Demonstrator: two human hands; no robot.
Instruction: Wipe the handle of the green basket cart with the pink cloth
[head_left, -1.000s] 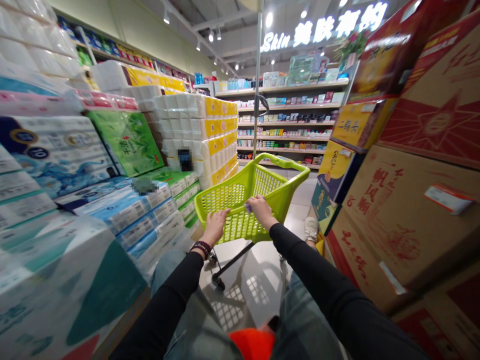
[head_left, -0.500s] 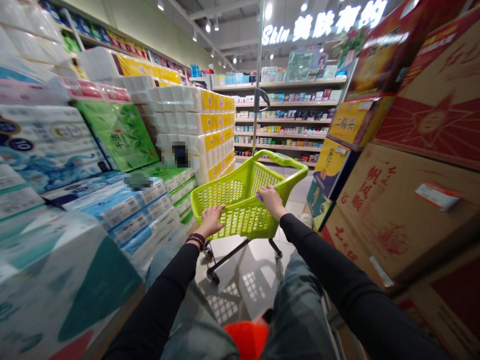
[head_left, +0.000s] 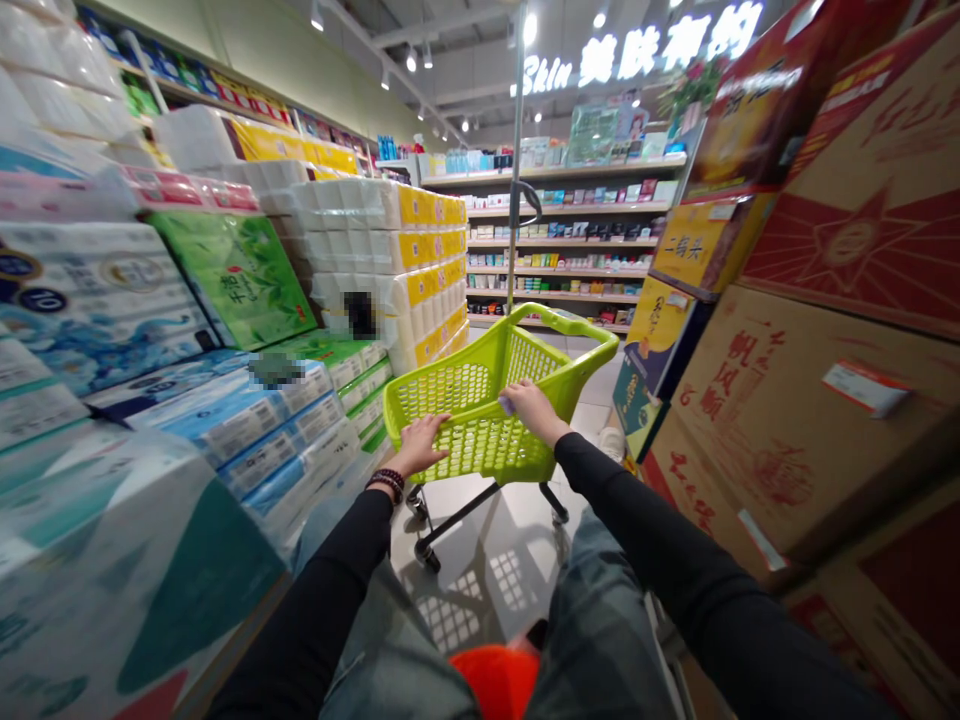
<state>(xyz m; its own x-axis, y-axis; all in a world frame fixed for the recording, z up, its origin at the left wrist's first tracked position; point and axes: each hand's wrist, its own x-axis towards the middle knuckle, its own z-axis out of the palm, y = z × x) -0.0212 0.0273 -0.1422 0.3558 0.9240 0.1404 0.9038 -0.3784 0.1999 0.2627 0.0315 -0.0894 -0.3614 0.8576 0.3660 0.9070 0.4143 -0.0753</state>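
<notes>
Shifted leftward, the right hand [head_left: 531, 408] pinches a purplish wad [head_left: 507, 405] at the cart rim [head_left: 480, 412], left hand [head_left: 420, 443] spread there.

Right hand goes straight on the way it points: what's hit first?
Likely the green cart itself: its far mesh wall, past the near rim where the right hand is. Depth is unclear from one view.

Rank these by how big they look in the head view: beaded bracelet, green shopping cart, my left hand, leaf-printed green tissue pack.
Largest to smallest:
1. Green shopping cart
2. Leaf-printed green tissue pack
3. Your left hand
4. Beaded bracelet
</notes>
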